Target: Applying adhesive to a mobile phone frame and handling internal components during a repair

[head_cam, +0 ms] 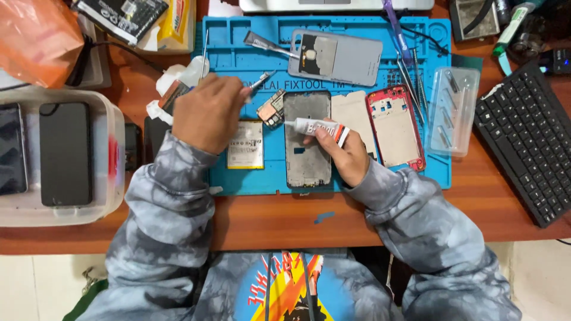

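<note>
My right hand [345, 153] grips a small white glue tube [318, 127] with its nozzle pointing left over the top edge of a dark phone frame [307, 139] lying on the blue repair mat [262, 172]. My left hand [205, 113] holds a thin metal tool [260, 81], its tip near a small circuit board [271, 108]. A white phone battery [245, 144] lies between my hands. A red-rimmed phone middle frame [395, 126] and a beige panel [352, 113] sit to the right.
A grey phone back cover [336, 57] lies at the mat's top. Clear plastic box [453, 109] and tweezers [408, 74] stand right, then a black keyboard [526, 139]. A clear tub [112, 178] holding dark phones [64, 153] sits left, near an orange bag [37, 37].
</note>
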